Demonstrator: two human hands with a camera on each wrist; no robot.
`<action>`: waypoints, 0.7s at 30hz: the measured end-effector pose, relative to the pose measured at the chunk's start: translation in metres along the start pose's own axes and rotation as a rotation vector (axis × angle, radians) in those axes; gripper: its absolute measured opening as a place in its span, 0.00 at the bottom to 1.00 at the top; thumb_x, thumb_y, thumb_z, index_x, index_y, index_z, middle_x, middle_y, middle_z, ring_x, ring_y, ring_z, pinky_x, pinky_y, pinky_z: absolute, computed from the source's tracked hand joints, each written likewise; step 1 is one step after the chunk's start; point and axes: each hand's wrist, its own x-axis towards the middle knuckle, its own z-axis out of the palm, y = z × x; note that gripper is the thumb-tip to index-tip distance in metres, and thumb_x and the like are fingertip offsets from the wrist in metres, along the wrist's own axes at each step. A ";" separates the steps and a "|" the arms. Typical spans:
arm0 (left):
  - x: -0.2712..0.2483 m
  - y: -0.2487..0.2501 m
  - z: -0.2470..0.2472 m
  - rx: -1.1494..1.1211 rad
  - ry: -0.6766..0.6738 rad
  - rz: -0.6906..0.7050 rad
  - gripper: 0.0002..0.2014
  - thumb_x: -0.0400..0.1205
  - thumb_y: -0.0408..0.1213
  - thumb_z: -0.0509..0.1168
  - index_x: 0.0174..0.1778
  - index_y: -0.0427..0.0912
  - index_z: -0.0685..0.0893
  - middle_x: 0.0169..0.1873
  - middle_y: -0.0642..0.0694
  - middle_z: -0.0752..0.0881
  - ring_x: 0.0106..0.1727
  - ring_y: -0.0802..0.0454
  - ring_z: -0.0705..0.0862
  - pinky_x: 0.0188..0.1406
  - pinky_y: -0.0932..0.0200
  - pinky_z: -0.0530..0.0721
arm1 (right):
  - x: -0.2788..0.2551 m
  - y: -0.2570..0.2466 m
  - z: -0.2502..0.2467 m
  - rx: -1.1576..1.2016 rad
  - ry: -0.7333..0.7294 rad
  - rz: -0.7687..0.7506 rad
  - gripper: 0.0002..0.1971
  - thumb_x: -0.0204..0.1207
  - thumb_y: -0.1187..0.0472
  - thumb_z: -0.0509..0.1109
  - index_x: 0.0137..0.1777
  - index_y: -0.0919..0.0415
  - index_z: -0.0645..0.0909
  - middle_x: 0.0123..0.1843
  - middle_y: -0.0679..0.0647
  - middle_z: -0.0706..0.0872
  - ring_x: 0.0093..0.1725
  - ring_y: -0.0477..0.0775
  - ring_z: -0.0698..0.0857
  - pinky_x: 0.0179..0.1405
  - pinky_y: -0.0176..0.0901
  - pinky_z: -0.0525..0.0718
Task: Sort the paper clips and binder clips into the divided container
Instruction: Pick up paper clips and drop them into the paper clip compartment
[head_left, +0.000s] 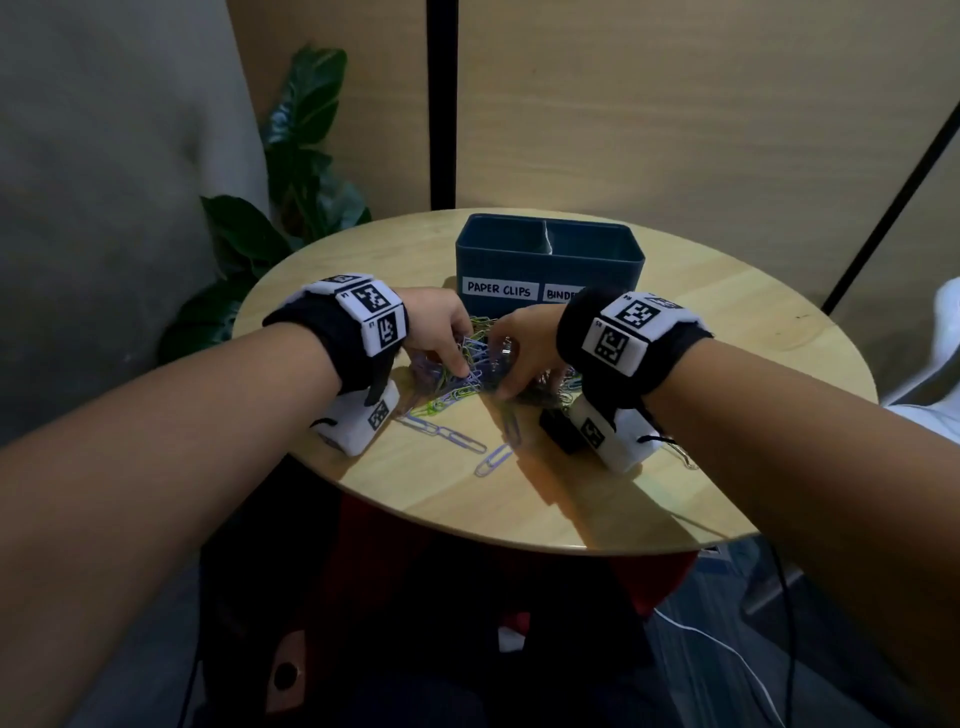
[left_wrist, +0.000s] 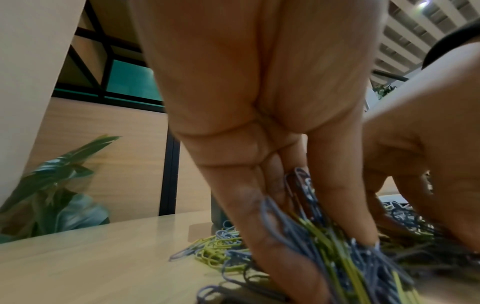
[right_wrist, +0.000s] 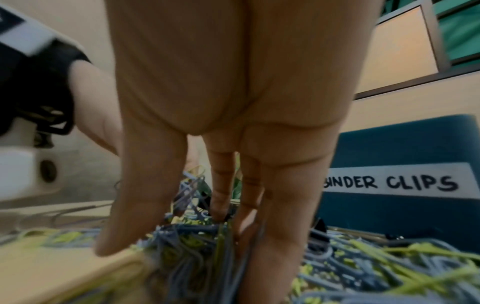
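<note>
**Gathering paper clips from the tangle**

Lift small bunches, shaking binder clips loose first. Left hand (head_left: 439, 325) pinching a blue-and-green bunch of paper clips (left_wrist: 324, 242); right hand (head_left: 524, 348) reaching fingers-down into the pile, grip unclear. Pile at 6 o'clock of the divided container (head_left: 550, 260), touching its labelled front.

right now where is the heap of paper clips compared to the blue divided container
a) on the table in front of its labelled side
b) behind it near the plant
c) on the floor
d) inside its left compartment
a: the heap of paper clips lies on the round table just in front of the blue divided container, on the side with its labels, with both hands' fingers in it.
</note>
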 end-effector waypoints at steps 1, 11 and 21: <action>-0.001 -0.001 -0.001 -0.037 -0.009 0.011 0.17 0.74 0.31 0.74 0.56 0.26 0.85 0.42 0.37 0.83 0.38 0.46 0.83 0.47 0.44 0.89 | 0.001 -0.001 0.001 -0.028 0.002 -0.005 0.29 0.70 0.57 0.77 0.70 0.62 0.76 0.63 0.60 0.83 0.51 0.56 0.83 0.24 0.32 0.85; -0.003 -0.007 0.000 -0.213 -0.046 -0.014 0.15 0.74 0.19 0.71 0.52 0.38 0.82 0.35 0.45 0.79 0.32 0.48 0.84 0.24 0.66 0.88 | 0.003 0.010 -0.006 -0.061 0.011 0.001 0.12 0.72 0.65 0.74 0.55 0.65 0.86 0.39 0.52 0.85 0.36 0.51 0.85 0.30 0.30 0.80; -0.003 0.000 -0.033 -0.391 0.153 0.081 0.09 0.75 0.19 0.70 0.37 0.38 0.85 0.32 0.40 0.84 0.17 0.62 0.84 0.28 0.66 0.89 | -0.004 0.022 -0.041 0.271 0.297 -0.033 0.08 0.71 0.67 0.75 0.50 0.65 0.88 0.28 0.44 0.84 0.18 0.35 0.82 0.27 0.24 0.84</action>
